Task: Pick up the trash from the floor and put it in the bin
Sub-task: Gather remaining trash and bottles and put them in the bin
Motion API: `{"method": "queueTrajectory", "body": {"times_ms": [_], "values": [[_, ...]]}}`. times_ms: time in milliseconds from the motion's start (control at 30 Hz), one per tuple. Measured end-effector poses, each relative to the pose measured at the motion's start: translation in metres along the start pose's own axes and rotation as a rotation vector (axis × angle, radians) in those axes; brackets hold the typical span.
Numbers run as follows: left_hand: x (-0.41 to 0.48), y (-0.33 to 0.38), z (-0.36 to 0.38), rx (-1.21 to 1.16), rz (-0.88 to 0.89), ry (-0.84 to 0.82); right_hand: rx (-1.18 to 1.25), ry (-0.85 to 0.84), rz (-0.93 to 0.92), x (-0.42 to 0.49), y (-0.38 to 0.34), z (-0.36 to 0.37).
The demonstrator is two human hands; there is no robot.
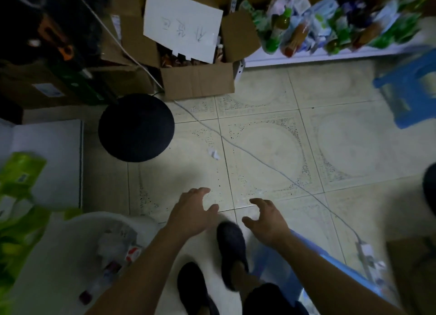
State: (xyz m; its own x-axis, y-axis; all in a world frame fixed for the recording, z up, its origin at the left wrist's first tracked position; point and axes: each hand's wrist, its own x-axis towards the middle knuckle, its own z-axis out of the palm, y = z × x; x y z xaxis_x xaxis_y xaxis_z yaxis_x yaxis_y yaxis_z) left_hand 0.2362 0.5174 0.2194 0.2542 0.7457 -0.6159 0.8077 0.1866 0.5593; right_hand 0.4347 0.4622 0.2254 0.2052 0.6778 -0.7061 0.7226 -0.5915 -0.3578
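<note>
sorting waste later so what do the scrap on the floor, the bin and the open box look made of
Scrap: likely crumpled white paper or tissue, matte, creased; too small to be sure. Bin: seems white plastic, smooth, with a rounded moulded rim. Box: brown cardboard, matte, with folded flaps and a crease down its front.

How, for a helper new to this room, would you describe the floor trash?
Find the round black stool. Just right of its lower edge, before the white cable, lies a crumpled white paper scrap, the only litter on the tiles.
</note>
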Motion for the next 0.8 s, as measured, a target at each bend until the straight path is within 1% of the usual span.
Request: {"method": "queueTrajectory", "body": {"times_ms": [100,167,233,333,433,500,633,800], "values": [[0.038,0.014,0.002,-0.011,0.006,-0.039,0.018,0.024,-0.011,0.034,-0.003,-0.014],[0.074,0.019,0.004,-0.007,0.003,-0.026,0.045,0.017,-0.020,0.070,-0.007,-0.022],[0.112,0.018,0.010,0.010,-0.035,-0.016,0.050,-0.027,-0.032,0.110,-0.011,-0.025],[0.182,0.015,0.028,0.046,-0.093,-0.050,0.050,-0.077,-0.049,0.178,-0.010,-0.017],[0.251,0.012,0.054,0.012,-0.184,-0.090,-0.014,-0.235,-0.076,0.244,-0.006,-0.002],[0.295,0.011,0.074,-0.008,-0.245,-0.105,-0.041,-0.286,-0.078,0.284,0.003,0.001],[0.371,-0.010,0.111,-0.001,-0.327,-0.101,-0.105,-0.280,-0.113,0.360,0.028,-0.001],[0.428,-0.041,0.160,-0.045,-0.428,-0.117,-0.161,-0.310,-0.104,0.432,0.062,0.005]]}}
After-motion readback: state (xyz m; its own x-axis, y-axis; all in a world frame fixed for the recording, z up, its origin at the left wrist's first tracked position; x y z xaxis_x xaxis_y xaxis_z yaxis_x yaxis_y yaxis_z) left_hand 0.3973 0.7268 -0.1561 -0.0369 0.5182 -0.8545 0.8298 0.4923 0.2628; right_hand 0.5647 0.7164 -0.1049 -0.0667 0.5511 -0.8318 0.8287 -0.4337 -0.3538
